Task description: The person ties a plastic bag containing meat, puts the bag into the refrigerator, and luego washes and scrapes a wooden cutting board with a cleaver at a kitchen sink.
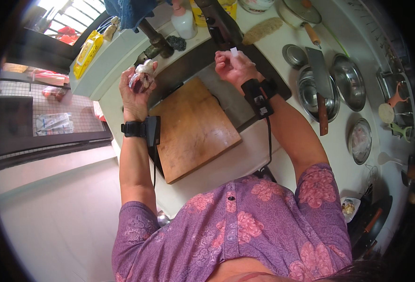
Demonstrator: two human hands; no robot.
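My left hand (pixel 134 93) is raised near the faucet (pixel 158 44) at the sink's left side. Its fingers hold a small clear plastic bag (pixel 142 79) with dark red contents, perhaps meat. On the far right side of the sink (pixel 233 100), my right hand (pixel 237 70) hangs with curled fingers. A small white piece (pixel 233 51) shows at those fingers; whether they grip it or it sticks to the skin is unclear. Between my forearms a thick wooden cutting board (pixel 196 130) lies across the sink's near left part.
A cleaver (pixel 318 70) rests across a steel bowl (pixel 303 93) on the right counter. Beyond the sink stand a soap pump bottle (pixel 184 24), a steel-wool scourer (pixel 176 43), a loofah (pixel 263 30) and a lidded pot (pixel 295 19). Yellow wipes (pixel 87 54) lie on the left ledge.
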